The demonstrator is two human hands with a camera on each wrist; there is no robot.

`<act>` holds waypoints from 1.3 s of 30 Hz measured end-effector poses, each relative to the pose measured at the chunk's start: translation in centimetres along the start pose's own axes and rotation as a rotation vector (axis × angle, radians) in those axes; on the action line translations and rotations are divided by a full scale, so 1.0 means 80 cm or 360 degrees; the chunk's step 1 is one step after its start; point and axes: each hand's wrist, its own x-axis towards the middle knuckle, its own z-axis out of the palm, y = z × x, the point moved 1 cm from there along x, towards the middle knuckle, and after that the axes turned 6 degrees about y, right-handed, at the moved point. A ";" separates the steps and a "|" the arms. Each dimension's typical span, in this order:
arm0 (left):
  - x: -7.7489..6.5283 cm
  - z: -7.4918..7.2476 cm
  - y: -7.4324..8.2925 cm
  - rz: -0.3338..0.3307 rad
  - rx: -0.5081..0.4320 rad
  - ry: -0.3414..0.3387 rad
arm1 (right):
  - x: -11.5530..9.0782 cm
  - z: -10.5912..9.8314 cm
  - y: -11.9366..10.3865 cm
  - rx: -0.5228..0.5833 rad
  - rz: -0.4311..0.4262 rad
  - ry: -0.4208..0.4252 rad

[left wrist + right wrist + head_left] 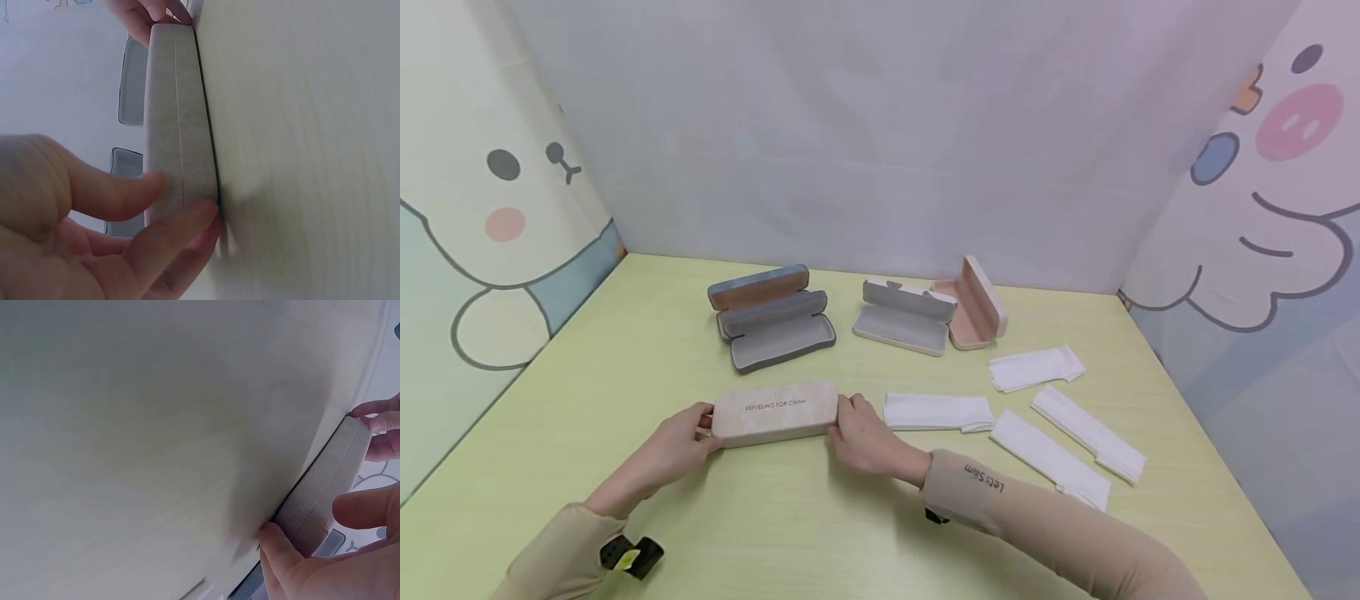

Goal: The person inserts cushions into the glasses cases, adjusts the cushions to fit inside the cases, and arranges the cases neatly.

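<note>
A closed, pale beige glasses case (pixel 775 415) with dark lettering on its lid lies on the table in front of the person. The left hand (pixel 681 442) grips its left end; in the left wrist view the thumb and fingers (pixel 181 231) press at the seam side. At the other end the right hand (pixel 867 437) holds the case, with its thumb (pixel 362 508) on one side and a forefinger low by the table in the right wrist view. A thin seam runs along the long side of the case (pixel 178 106).
Behind stand open glasses cases: blue-grey ones (pixel 786 346) at left, a white one (pixel 902 329) in the middle and a pink one (pixel 977 308). Several folded white cloths (pixel 936 412) lie on the right of the yellow table (pixel 760 533). A curtain (pixel 880 142) hangs at the back.
</note>
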 end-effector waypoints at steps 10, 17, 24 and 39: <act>-0.002 -0.001 0.003 -0.0010 -0.0009 -0.0006 | -0.001 -0.002 -0.001 0.0030 -0.0023 0.0000; -0.002 -0.001 0.001 -0.0024 0.0004 -0.0003 | 0.000 0.000 -0.002 0.0010 -0.0006 0.0002; -0.006 -0.003 -0.004 -0.0009 -0.0024 0.0001 | 0.000 0.001 -0.004 0.0049 0.0011 -0.0047; -0.009 -0.008 -0.015 -0.0035 -0.0037 -0.0008 | 0.001 0.005 -0.017 0.0031 -0.0002 -0.0066</act>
